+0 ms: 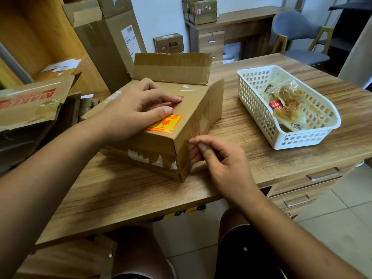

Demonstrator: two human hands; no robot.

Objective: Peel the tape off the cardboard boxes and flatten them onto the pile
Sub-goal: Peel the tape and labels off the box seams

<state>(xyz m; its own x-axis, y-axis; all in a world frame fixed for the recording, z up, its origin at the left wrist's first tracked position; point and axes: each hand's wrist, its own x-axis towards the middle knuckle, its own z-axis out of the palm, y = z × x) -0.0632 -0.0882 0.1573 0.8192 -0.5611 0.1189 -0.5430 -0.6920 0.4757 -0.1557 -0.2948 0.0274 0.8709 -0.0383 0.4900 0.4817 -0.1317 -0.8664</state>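
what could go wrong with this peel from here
1. The right hand seems to pinch tape at the cardboard box corner; torn white scraps on its front suggest the tape may rip short.
2. Only the left hand presses the box down; a hard pull could slide it toward the table edge.

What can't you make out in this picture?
Head view: whether the right hand pinches anything at the box corner; its fingers cover it.
Head view: the red print under the left hand.
Head view: the pile, cut off by the left edge.
Head view: basket wrappers, print too small.
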